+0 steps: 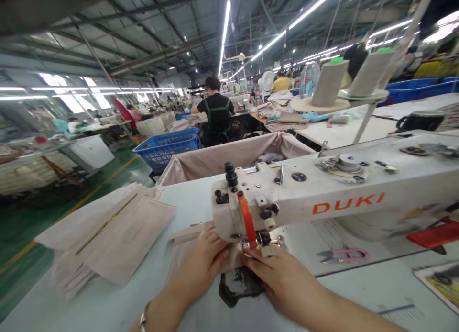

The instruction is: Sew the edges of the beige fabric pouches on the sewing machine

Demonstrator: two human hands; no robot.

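Beige fabric [178, 256] lies under the head of a white sewing machine [297, 198], whose needle area is partly hidden by an orange guard [247, 219]. My left hand [202, 258] rests over the cloth left of the needle area, its fingers bent and the thumb close to the fabric's near edge. On the other side, my right hand [278, 272] has its fingertips on the same cloth, close beneath the guard; some of those fingers are hidden. A black attachment [233, 290] sits on the table between my hands.
Sewn beige pieces with a zipper [124, 234] are stacked at the table's left. Pink-handled thread snips [346, 255] lie under the machine arm. Behind the table are a fabric-lined bin [229, 157], a blue basket [172, 145] and a seated co-worker [215, 112]. Thread cones [330, 83] stand at right.
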